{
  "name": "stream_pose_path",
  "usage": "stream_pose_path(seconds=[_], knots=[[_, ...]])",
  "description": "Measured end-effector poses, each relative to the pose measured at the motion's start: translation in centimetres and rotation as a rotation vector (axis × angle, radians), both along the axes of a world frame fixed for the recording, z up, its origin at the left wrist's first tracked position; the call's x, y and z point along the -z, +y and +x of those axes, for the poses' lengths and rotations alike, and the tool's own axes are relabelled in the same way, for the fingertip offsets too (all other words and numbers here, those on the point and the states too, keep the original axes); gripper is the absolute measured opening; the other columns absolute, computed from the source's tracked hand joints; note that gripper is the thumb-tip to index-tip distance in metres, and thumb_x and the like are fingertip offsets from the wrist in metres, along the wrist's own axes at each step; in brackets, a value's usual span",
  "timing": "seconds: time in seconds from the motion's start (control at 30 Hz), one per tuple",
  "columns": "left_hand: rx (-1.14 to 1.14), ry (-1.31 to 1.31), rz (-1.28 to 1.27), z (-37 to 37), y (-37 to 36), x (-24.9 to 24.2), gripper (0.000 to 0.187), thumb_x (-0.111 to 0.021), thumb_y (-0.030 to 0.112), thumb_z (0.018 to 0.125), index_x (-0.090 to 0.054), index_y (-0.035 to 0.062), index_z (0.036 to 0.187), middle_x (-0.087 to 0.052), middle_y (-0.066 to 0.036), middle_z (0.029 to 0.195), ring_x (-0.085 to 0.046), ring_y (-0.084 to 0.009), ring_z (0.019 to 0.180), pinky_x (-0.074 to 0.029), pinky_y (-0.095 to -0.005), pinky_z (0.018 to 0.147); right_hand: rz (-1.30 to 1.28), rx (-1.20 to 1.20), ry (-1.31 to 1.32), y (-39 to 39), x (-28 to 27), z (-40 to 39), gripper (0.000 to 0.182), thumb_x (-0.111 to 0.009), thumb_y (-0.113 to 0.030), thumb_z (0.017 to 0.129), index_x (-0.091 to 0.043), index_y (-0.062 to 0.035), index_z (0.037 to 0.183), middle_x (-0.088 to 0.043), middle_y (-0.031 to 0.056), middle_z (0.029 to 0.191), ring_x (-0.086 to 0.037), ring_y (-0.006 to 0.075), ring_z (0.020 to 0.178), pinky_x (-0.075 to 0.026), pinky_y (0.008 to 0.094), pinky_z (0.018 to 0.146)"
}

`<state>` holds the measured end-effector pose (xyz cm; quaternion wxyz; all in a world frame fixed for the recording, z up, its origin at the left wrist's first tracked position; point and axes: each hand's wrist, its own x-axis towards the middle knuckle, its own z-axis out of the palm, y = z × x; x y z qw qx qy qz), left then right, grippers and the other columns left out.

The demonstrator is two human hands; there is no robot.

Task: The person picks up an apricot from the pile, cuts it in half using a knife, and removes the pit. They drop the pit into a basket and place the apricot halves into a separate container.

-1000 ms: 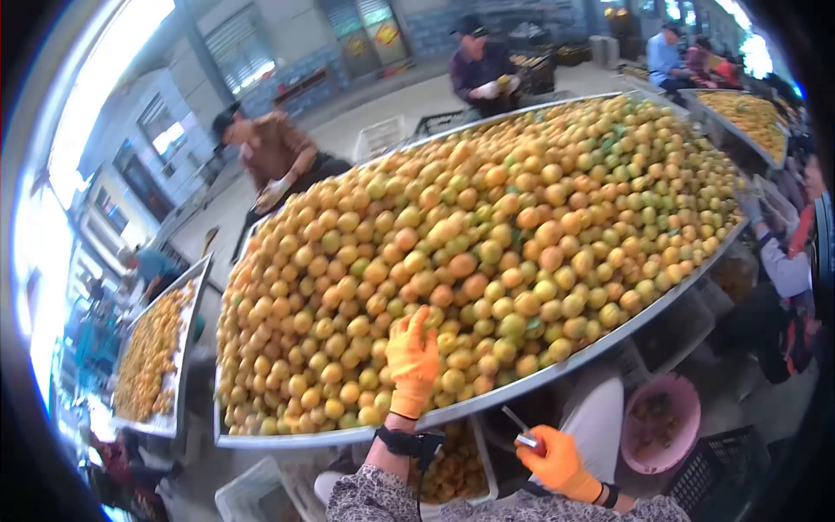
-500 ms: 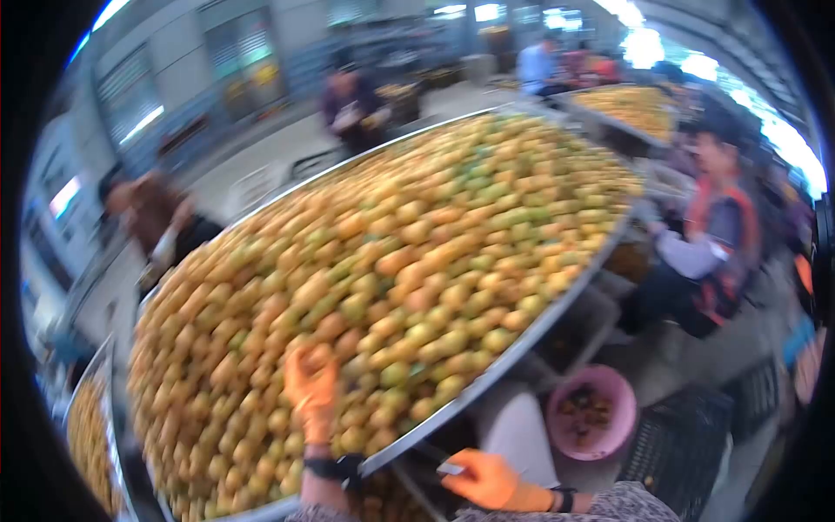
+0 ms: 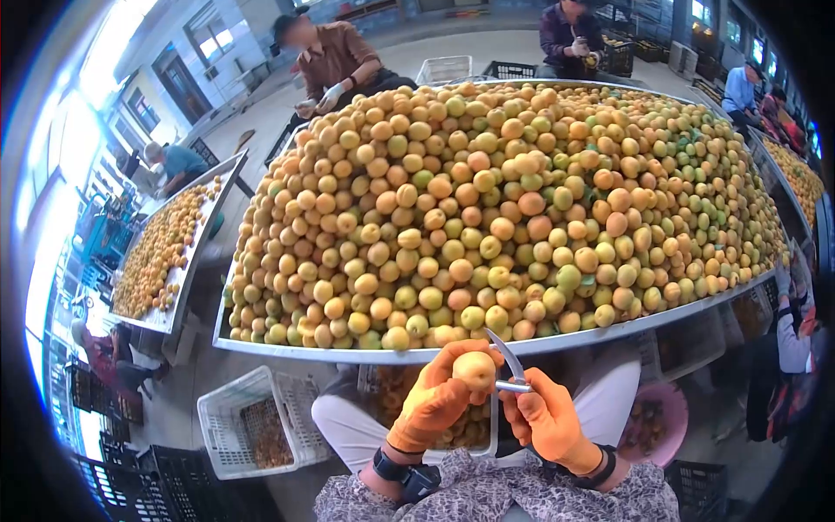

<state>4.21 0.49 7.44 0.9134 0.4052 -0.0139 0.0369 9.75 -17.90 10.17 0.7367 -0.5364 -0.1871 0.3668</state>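
Large tray [image 3: 339, 355] as landmark: metal rim, heaped with yellow-orange fruit [image 3: 470, 217], some greener toward its right half. Wearer seated at its near edge, pale-trousered legs [image 3: 350, 428] apart. Both hands in orange gloves, just on the near side of the tray's rim. Left hand [image 3: 429, 402]: fingers curled part-closed round a single fruit [image 3: 474, 371], thumb and fingertips on its sides, its front exposed. Right hand [image 3: 554, 419]: fingers bent closed on the handle of a small curved knife [image 3: 510, 355]; blade angles up and left, tip close to the tray's rim, handle end right beside the held fruit. Whether metal touches skin, cannot tell. Below the tray, between the legs, a container of fruit [image 3: 470, 431], partly hidden by the hands. Left of that, below the tray, a white crate [image 3: 300, 416] with brownish contents; below the tray's right part, a pink basin [image 3: 677, 411]. Beyond the tray's far edge, a person in brown [image 3: 339, 54] and another in dark purple [image 3: 557, 39]. Left of the tray, a smaller tray [image 3: 184, 291], also bearing fruit.
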Motion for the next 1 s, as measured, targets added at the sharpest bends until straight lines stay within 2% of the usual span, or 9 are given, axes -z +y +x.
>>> stream_pose_path(seconds=[0.07, 0.17, 0.43, 0.53, 0.63, 0.8, 0.87, 0.93, 1.0], knots=[[-0.03, 0.136, 0.045, -1.5, -0.3, -0.2, 0.08, -0.078, 0.045, 0.075, -0.043, 0.0003, 0.13, -0.054, -0.016, 0.124, -0.058, -0.02, 0.096, -0.046, -0.0252, 0.072, -0.017, -0.029, -0.004, 0.5, 0.1, -0.6, 0.038, -0.051, -0.039, 0.099, -0.054, -0.0019, 0.102, -0.049, -0.0029, 0.068, -0.041, 0.0023, 0.054, -0.033, 0.0189, 0.046], [-0.019, 0.121, 0.027, -3.1, -0.1, 0.8, 0.077, -0.077, 0.043, 0.079, -0.041, 0.0013, 0.133, -0.054, -0.016, 0.126, -0.059, -0.0199, 0.104, -0.047, -0.0257, 0.075, -0.071, -0.048, -0.159, 1.0, 0.4, -1.4, 0.033, -0.052, -0.034, 0.1, -0.054, -0.0009, 0.102, -0.051, -0.0012, 0.069, -0.044, 0.0043, 0.055, -0.037, 0.0219, 0.048], [-0.188, 0.15, 0.204, -5.8, -1.5, 0.2, 0.074, -0.068, 0.045, 0.087, -0.037, 0.0013, 0.138, -0.054, -0.012, 0.125, -0.057, -0.016, 0.104, -0.047, -0.0248, 0.075, -0.25, 0.184, -0.801, 2.3, 2.2, -3.6, 0.024, -0.055, -0.026, 0.098, -0.054, -0.002, 0.1, -0.059, 0.0174, 0.069, -0.061, 0.0373, 0.061, -0.046, 0.037, 0.054], [-0.222, 0.157, 0.316, -6.4, -1.8, 0.2, 0.072, -0.066, 0.047, 0.089, -0.036, 0.0018, 0.137, -0.055, -0.01, 0.122, -0.054, -0.0122, 0.099, -0.046, -0.0239, 0.077, -0.264, 0.181, -0.829, 2.4, 2.7, -3.9, 0.022, -0.056, -0.024, 0.097, -0.054, -0.0022, 0.1, -0.059, 0.0181, 0.069, -0.062, 0.0394, 0.063, -0.046, 0.0385, 0.053], [-0.342, 0.124, 0.458, -6.3, -2.9, 0.5, 0.059, -0.063, 0.042, 0.092, -0.043, 0.0033, 0.132, -0.056, 0.001, 0.094, -0.049, -0.0071, 0.075, -0.042, -0.0232, 0.067, -0.191, 0.198, -0.819, 2.8, 3.3, -4.1, 0.021, -0.056, -0.023, 0.097, -0.053, -0.0022, 0.099, -0.059, 0.0185, 0.068, -0.062, 0.0392, 0.063, -0.047, 0.039, 0.052], [-0.372, 0.087, 0.604, -5.4, -1.9, 1.5, 0.055, -0.062, 0.041, 0.093, -0.046, 0.004, 0.13, -0.057, 0.001, 0.095, -0.049, -0.0073, 0.081, -0.043, -0.0239, 0.074, -0.201, 0.197, -0.76, 3.6, 4.8, -3.6, 0.02, -0.055, -0.022, 0.097, -0.052, -0.002, 0.096, -0.059, 0.0192, 0.069, -0.062, 0.0393, 0.064, -0.047, 0.0379, 0.055], [-0.254, 0.118, 0.524, -4.6, -0.6, 3.4, 0.054, -0.062, 0.041, 0.092, -0.047, 0.004, 0.129, -0.057, 0.0, 0.095, -0.049, -0.0073, 0.083, -0.043, -0.024, 0.077, -0.274, 0.139, -0.564, 3.7, 5.8, -3.0, 0.019, -0.055, -0.021, 0.098, -0.052, -0.0022, 0.098, -0.057, 0.0189, 0.069, -0.059, 0.0347, 0.061, -0.046, 0.0356, 0.057], [-0.297, 0.124, 0.609, -4.0, 0.2, 2.5, 0.054, -0.066, 0.038, 0.091, -0.048, 0.0035, 0.128, -0.057, 0.001, 0.093, -0.049, -0.0066, 0.082, -0.044, -0.0222, 0.075, -0.303, 0.028, -0.349, 3.0, 5.1, -1.8, 0.017, -0.052, -0.018, 0.098, -0.053, -0.0012, 0.1, -0.058, 0.0112, 0.07, -0.052, 0.0151, 0.061, -0.044, 0.0309, 0.057], [-0.469, 0.292, 0.494, -3.9, 1.9, 2.5, 0.053, -0.068, 0.032, 0.09, -0.047, 0.001, 0.128, -0.055, -0.001, 0.095, -0.048, -0.0066, 0.075, -0.043, -0.021, 0.067, -0.209, 0.173, -0.266, 1.2, 3.7, -1.9, 0.016, -0.052, -0.017, 0.098, -0.053, -0.0007, 0.098, -0.056, 0.007, 0.066, -0.049, 0.0107, 0.059, -0.042, 0.0291, 0.054]])
